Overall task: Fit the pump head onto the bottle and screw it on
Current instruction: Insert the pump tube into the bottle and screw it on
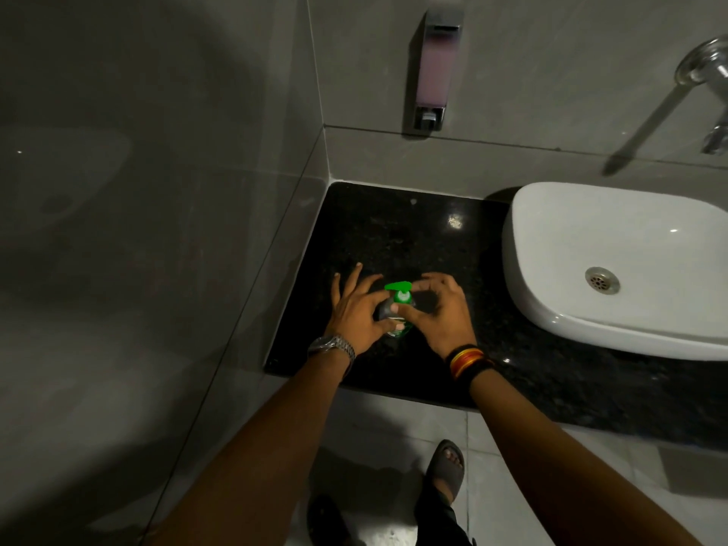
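My left hand [356, 313] has its thumb and first fingers [388, 307] closed on the side of the bottle [398, 323], while the other fingers fan out toward eleven o'clock over the dark stone. My right hand [441, 313] curls in from three o'clock, thumb pressed at the collar under the green pump head [398, 287], the fingers bent round the far side; I cannot tell how firmly they bear on it. The pump head sits on top of the bottle, its spout pointing to about nine o'clock. The bottle stands on the black worktop [394, 230], near the front edge and between my two hands. A metal watch [331, 346] sits on my left wrist, and red, yellow and black bands [468, 360] on my right. At about two o'clock from the bottle, well apart, lies the white basin [614, 238] with its drain [602, 280]. On the wall at twelve o'clock hangs a soap dispenser [435, 72], and a chrome tap [705, 69] juts out at the upper right. Below, at six o'clock, my sandalled foot [447, 466] stands on the tiled floor [378, 427].
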A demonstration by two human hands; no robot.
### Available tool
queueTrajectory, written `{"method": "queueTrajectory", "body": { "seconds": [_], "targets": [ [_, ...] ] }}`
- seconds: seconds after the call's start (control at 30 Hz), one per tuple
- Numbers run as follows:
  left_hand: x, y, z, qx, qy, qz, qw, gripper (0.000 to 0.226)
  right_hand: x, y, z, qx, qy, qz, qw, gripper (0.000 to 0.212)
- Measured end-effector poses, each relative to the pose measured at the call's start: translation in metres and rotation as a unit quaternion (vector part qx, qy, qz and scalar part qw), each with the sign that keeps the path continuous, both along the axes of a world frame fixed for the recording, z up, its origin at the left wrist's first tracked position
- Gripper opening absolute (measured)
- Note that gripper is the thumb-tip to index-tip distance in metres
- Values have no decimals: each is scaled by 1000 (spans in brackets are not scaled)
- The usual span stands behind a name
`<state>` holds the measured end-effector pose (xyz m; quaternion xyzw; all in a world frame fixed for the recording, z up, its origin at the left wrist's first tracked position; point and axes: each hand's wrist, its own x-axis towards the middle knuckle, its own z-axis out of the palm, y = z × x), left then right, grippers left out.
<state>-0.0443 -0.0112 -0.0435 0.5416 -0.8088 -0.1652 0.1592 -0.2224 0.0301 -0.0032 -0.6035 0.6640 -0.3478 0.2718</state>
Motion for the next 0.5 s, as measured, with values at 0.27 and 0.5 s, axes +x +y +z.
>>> {"method": "queueTrajectory", "body": {
  "seconds": [0.27, 0.5],
  "targets": [
    [-1, 2, 2, 9, 0, 4, 1000, 56, 13, -5, -1, 4, 0, -32, 999, 41],
    [0, 2, -1, 1, 2, 3, 1000, 54, 15, 1, -5, -16, 15, -18, 1000, 32]
  ]
}}
